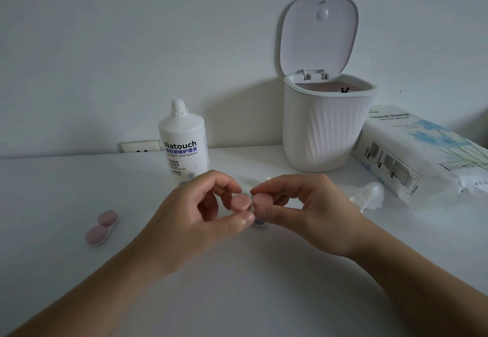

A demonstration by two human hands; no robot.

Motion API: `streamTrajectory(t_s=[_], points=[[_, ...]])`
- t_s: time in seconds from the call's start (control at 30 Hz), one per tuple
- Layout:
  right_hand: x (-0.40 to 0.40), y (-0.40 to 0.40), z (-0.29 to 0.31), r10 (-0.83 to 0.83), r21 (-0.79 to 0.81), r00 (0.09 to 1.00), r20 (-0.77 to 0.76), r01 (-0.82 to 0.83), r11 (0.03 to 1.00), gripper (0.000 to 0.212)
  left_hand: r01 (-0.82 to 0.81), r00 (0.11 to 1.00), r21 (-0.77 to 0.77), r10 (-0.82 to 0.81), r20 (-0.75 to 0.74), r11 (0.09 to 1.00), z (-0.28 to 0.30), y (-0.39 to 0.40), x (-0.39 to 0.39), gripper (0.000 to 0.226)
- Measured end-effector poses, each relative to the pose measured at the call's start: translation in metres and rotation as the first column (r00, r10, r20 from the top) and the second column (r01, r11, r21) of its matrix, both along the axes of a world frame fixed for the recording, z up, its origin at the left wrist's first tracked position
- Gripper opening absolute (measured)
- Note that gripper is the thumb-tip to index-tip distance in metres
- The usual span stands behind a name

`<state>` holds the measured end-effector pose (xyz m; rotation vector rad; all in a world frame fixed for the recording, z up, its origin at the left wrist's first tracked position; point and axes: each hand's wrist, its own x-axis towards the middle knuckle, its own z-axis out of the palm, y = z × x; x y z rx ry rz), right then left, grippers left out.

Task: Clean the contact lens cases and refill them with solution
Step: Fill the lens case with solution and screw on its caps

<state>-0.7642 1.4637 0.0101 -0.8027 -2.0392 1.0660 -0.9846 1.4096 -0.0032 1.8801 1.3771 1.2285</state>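
Lens case [249, 204] held just in front of the solution bottle [183, 140], left hand [200, 212] and right hand [298, 204] each pinching a pink cap: light, rigid, probably slick, so grip cap rims and twist.

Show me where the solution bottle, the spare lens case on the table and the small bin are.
solution bottle [182, 138]: head view, on its white label.
spare lens case [101, 227]: head view, between its two pink caps.
small bin [323, 136]: head view, on its ribbed front wall.
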Motion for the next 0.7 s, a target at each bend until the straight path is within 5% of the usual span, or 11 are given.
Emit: streamTrajectory(t_s=[0.7], points=[[0.0005, -0.0001, 0.0008, -0.014, 0.007, 1.0, 0.007, 0.014, 1.0, 0.016, -0.023, 0.997, 0.034, 0.025, -0.079, 0.999, 0.0027, -0.0031, 0.0011, 0.032]])
